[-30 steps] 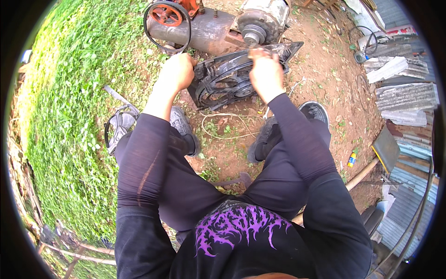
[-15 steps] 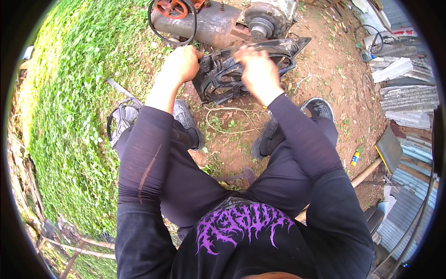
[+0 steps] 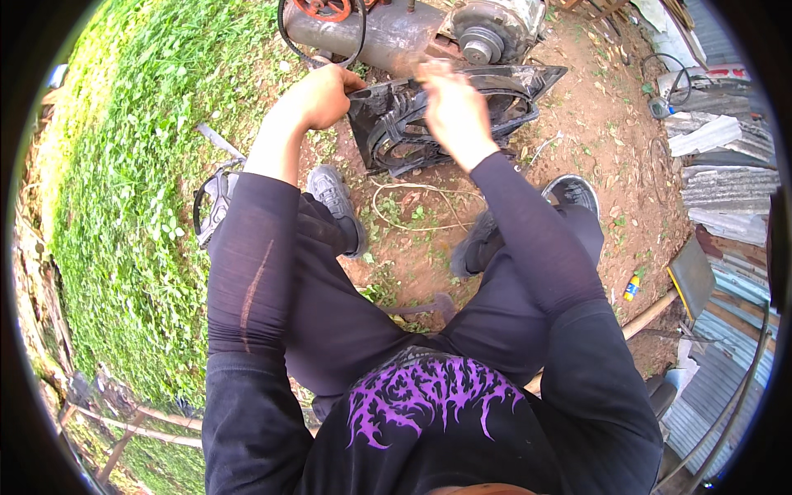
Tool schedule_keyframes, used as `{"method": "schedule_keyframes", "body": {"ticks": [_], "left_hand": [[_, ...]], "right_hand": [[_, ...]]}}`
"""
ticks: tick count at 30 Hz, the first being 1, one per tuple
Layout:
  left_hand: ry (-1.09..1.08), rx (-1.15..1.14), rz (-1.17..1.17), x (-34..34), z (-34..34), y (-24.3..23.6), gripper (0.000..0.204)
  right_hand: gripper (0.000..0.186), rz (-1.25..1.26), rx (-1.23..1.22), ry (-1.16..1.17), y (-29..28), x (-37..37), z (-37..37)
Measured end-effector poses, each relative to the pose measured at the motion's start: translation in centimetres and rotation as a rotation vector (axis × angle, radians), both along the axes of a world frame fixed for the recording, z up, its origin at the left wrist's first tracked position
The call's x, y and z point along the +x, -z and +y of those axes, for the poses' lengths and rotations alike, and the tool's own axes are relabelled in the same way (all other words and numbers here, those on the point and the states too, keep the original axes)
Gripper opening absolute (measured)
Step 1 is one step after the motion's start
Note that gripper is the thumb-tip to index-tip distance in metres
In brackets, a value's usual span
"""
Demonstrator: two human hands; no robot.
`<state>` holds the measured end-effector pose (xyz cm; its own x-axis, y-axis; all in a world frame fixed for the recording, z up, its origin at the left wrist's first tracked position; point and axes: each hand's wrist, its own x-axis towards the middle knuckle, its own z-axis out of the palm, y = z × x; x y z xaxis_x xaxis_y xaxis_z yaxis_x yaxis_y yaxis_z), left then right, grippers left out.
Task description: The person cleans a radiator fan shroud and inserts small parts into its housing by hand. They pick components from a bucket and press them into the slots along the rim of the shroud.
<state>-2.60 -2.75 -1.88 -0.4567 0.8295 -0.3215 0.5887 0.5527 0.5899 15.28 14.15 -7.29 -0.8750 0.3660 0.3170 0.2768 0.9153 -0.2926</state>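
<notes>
Two bare hands at a black fan shroud standing tilted on bare dirt, near a rusty engine. Left hand: fingers clenched on its left edge. Right hand: blurred, apparently over its middle; finger spread unclear.

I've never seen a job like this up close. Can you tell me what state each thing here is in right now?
Left hand: closed in a grip on the frame's corner.
Right hand: over the frame, blurred; grip unclear.
Black fan frame: tilted on the dirt.
Rusty tank: lying on its side.
Belt pulley: bare, no belt visible.
Thin cord: slack, looped on the ground.
</notes>
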Motion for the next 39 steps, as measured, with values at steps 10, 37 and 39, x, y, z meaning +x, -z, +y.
{"method": "schedule_keyframes", "body": {"ticks": [10, 37, 39], "left_hand": [[-0.105, 0.072, 0.081, -0.1, -1.4, 1.3, 0.055], [-0.115, 0.068, 0.328, 2.5, 0.9, 0.7, 0.029], [-0.113, 0.064, 0.345, 2.4, 1.3, 1.0, 0.028]], "right_hand": [[0.047, -0.216, 0.179, 0.008, -1.3, -0.9, -0.4], [0.016, 0.190, -0.109, 0.289, -4.7, 3.6, 7.3], [0.014, 0.084, -0.030, 0.153, -1.6, 3.5, 7.1]]}}
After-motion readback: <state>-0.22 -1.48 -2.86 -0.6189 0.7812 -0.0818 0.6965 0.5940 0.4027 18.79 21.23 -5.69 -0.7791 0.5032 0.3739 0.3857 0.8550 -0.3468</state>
